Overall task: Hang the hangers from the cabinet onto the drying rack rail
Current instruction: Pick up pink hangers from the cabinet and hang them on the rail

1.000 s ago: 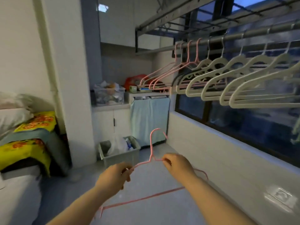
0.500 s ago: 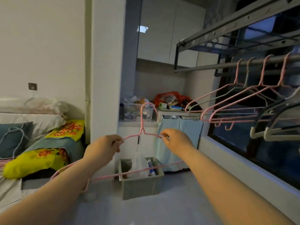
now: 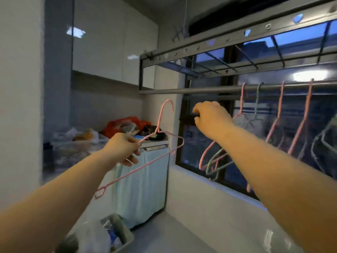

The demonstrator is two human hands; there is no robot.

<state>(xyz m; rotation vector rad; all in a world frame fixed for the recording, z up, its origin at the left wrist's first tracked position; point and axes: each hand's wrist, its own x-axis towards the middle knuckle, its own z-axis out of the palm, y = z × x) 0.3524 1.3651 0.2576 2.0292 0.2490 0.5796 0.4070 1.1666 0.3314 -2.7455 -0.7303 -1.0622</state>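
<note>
Pink hanger (image 3: 160,132) in left hand (image 3: 121,148), below rail (image 3: 191,90).

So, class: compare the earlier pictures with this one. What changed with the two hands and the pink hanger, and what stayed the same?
The right hand let go of the pink wire hanger and rose toward the drying rack rail. The left hand lifted the hanger higher, hook up, holding it alone. Unchanged: the left hand's grip, and the hung hangers on the rail.
</note>
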